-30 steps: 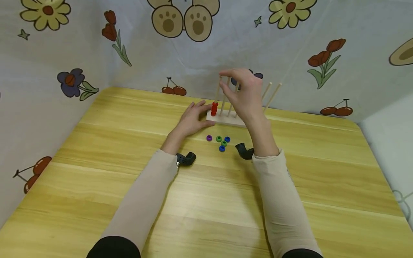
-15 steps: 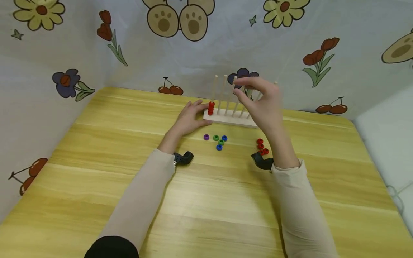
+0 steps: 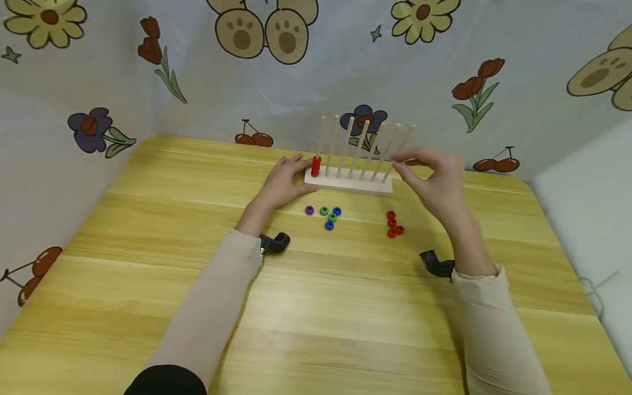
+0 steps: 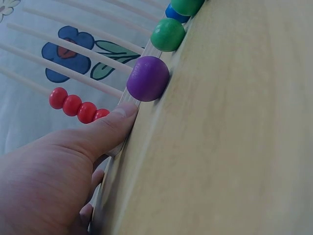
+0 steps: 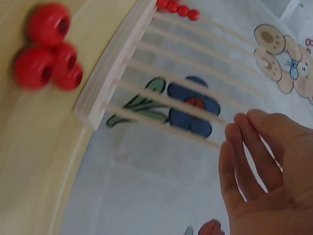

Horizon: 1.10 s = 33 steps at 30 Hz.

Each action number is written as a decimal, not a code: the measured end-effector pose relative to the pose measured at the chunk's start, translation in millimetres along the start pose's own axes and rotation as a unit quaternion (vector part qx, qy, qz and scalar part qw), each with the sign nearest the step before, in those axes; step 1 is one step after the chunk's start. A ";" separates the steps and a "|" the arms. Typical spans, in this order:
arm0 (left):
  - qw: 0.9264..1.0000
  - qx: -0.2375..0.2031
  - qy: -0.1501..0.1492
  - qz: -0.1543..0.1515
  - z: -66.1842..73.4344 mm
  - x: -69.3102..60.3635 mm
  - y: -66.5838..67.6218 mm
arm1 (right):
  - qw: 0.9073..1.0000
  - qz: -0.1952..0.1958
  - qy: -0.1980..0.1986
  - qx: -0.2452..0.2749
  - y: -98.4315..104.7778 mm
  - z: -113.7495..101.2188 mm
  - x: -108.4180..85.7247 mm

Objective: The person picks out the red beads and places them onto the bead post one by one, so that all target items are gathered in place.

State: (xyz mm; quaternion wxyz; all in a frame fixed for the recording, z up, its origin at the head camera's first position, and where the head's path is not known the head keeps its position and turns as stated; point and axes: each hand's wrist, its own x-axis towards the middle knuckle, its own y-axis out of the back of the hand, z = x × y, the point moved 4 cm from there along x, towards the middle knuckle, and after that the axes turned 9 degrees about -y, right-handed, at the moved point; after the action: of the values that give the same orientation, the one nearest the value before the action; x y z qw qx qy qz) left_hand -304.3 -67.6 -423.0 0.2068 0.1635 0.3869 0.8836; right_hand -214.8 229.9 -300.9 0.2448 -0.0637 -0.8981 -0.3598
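Observation:
My left hand (image 3: 283, 182) grips the left end of a pale wooden base (image 3: 348, 182) that carries several upright pegs. In the left wrist view the thumb (image 4: 110, 125) presses against the base's front edge, while other fingers show behind it. Several red beads (image 3: 316, 166) are stacked on the leftmost peg. My right hand (image 3: 439, 184) is raised beside the right end of the rack, its fingers bent loosely with no bead visible in them. In the right wrist view its fingertips (image 5: 239, 122) are near the peg tops; whether they touch one I cannot tell.
In front of the base lie a purple bead (image 3: 309, 210), two green beads (image 3: 323, 210) and two blue beads (image 3: 329, 225). Several loose red beads (image 3: 391, 223) lie to their right. A patterned cloth (image 3: 197, 82) hangs behind the wooden table (image 3: 316, 307).
My right hand has moved right and down, from the leftmost pegs past the others to the rack's right end, uncovering the loose red beads. My left hand has stayed on the base.

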 end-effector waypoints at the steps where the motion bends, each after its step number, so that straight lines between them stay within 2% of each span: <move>1: 1.000 0.000 0.001 0.000 0.1 0.3 -0.4 | 1.000 -0.005 -0.004 -0.005 3.7 4.5 -2.2; 8: 1.000 -0.003 0.000 -0.005 1.0 0.3 -0.6 | 0.997 -0.049 -0.056 -0.031 21.6 32.8 -17.0; 11: 1.000 -0.004 -0.001 -0.005 1.9 0.3 -0.2 | 0.989 -0.104 -0.092 -0.051 21.1 43.6 -23.5; 15: 1.000 -0.005 0.001 -0.002 2.2 0.2 0.3 | 0.971 -0.197 -0.120 -0.065 12.7 55.4 -28.6; 18: 1.000 -0.005 0.005 -0.002 1.6 0.0 0.4 | 0.960 -0.243 -0.129 -0.046 6.4 61.6 -29.5; 25: 1.000 -0.005 0.004 0.000 2.1 -1.4 1.3 | 0.945 -0.294 -0.140 0.012 -3.5 72.7 -31.9; 30: 1.000 -0.004 0.003 0.002 1.9 -1.6 1.1 | 0.931 -0.333 -0.143 0.037 -12.3 79.3 -34.3; 33: 1.000 -0.002 0.000 0.001 2.2 -1.1 0.7 | 0.926 -0.350 -0.136 0.046 -16.6 82.7 -36.0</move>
State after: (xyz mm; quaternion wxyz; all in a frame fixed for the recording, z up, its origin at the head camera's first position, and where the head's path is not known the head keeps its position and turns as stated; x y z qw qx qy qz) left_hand -302.5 -67.2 -421.2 0.2064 0.1639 0.3849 0.8845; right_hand -220.8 276.0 -379.9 -0.0184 0.2178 -0.9033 -0.3692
